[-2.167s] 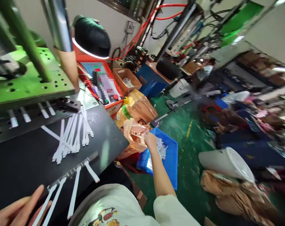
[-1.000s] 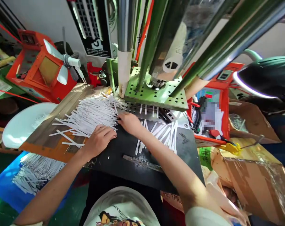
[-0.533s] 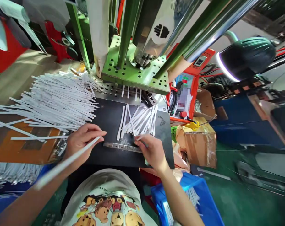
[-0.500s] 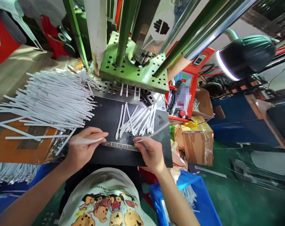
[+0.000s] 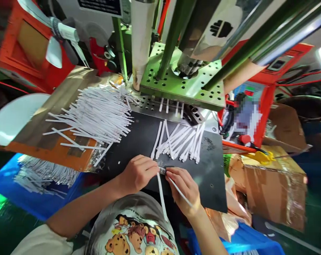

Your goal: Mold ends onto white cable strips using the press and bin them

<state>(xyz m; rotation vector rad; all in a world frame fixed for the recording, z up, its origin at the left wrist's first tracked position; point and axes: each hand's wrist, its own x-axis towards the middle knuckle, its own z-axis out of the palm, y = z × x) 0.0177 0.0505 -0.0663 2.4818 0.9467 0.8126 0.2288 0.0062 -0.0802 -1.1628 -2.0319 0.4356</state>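
Close together at the front of the black plate (image 5: 141,131), my left hand (image 5: 140,173) and my right hand (image 5: 184,189) are both closed. From my left fingertips a white strip (image 5: 161,198) hangs toward my lap. Another white strip (image 5: 180,191) lies along my right fingers and palm. Between the fingertips is a short metal piece (image 5: 162,170), partly covered by the fingers. Just behind the hands, several white strips with small end pieces (image 5: 178,141) lie fanned out. A large heap of white strips (image 5: 102,113) sits to the left.
A green press plate (image 5: 181,85) with rods stands behind the black plate, with strip ends under it. Blue bins (image 5: 6,184) with strips stand low at left and right. Cardboard boxes (image 5: 274,191) and a red control box (image 5: 266,106) are at the right.
My hands, apart before at the ends of a metal bar, are now nearly together. The left-hand strip now hangs down. The bar no longer shows at full length. The view has shifted left.
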